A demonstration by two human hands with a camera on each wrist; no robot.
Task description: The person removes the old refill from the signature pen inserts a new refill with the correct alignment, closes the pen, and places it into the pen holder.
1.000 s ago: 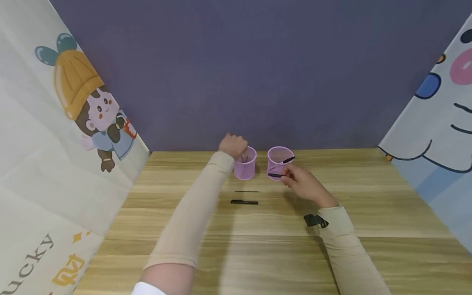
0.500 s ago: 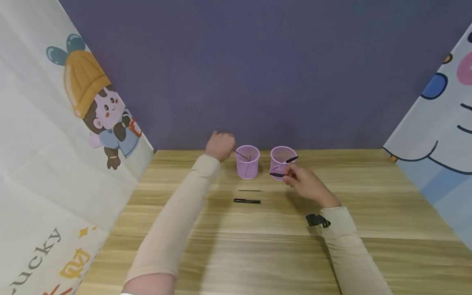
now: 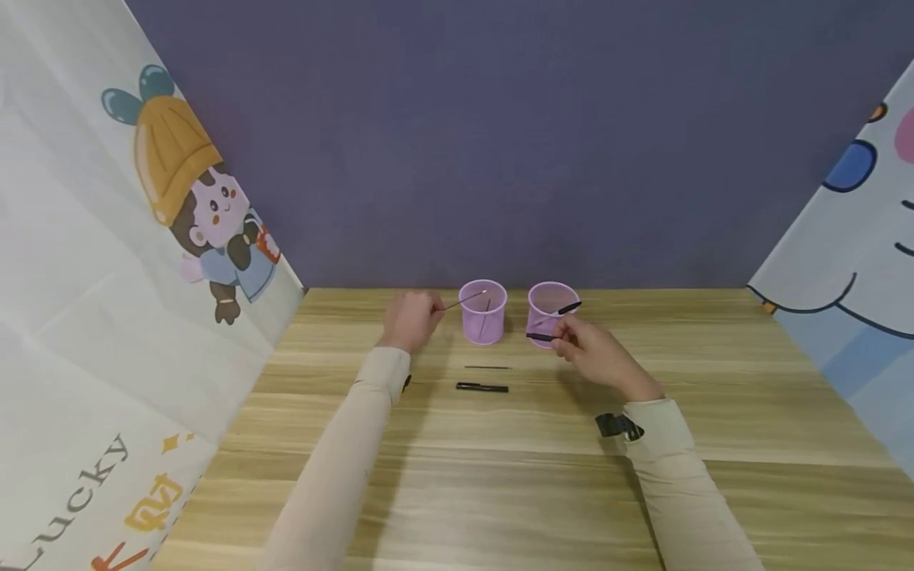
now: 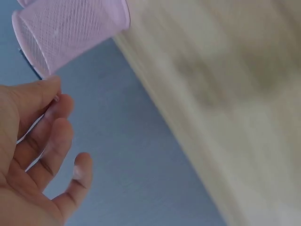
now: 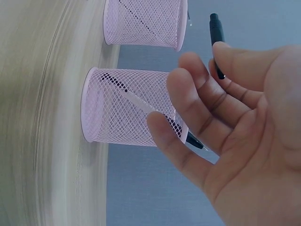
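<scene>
My left hand (image 3: pixel 412 319) pinches a thin dark pen refill (image 3: pixel 466 300) between thumb and forefinger, just left of the left pink mesh pen cup (image 3: pixel 470 327). The refill's free end slants up over that cup's rim. Another thin refill (image 3: pixel 485 317) leans inside this cup. In front of the right pink mesh pen cup (image 5: pixel 136 80), my right hand (image 3: pixel 596 357) holds a short black pen cap (image 5: pixel 216 30) with thumb and forefinger; its other fingers are loosely bent. A pen (image 5: pixel 194 140) with a black end and clear barrel leans in the right cup, sticking out over the rim.
On the wooden table (image 3: pixel 543 492), a thin refill (image 3: pixel 488 367) and a black pen (image 3: pixel 482 388) lie side by side in front of the cups. A dark blue panel (image 3: pixel 500 143) rises behind the table's back edge, with printed cloths at both sides.
My left hand has drawn back from the left cup, moving left and lower, with the refill coming out in its fingers. My right hand holds the pen cap in about the same place.
</scene>
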